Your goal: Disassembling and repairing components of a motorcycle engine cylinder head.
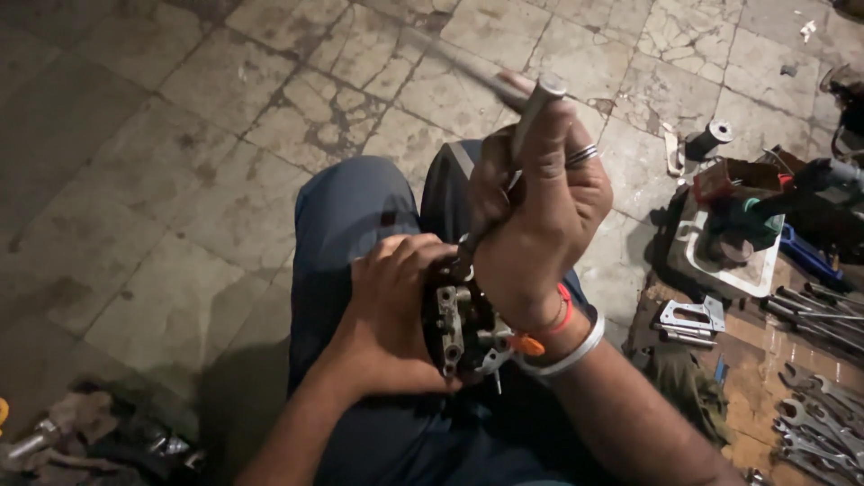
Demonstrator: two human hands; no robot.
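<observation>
Right now the fingers (540,148) of the right hand (540,216) are curling tightly around the metal handle of a tool (537,101), its grey top end poking up above the knuckles and its shaft angling down toward the lap. A ring is showing on one finger, and a silver bangle with red and orange threads is sitting at that wrist. The left hand (391,306) is closing around a dark, greasy metal assembly (459,324), fingers wrapped over its far side and thumb pressing its upper edge, holding it steady on the person's thigh, over blue trousers. The tool's lower end is meeting the top of that part; the exact contact point is hidden behind the right hand.

Further out, to the person's right, a shallow white tray (747,274) is lying on the tiled floor, holding a dark round part and a green-handled tool; what else is in it I cannot tell. Just beside it a bright metal bracket (691,317) is resting on a brown board, and a row of spanners (814,418) is lying along the edge. A small dark spool (711,138) is standing on the tiles beyond.
</observation>
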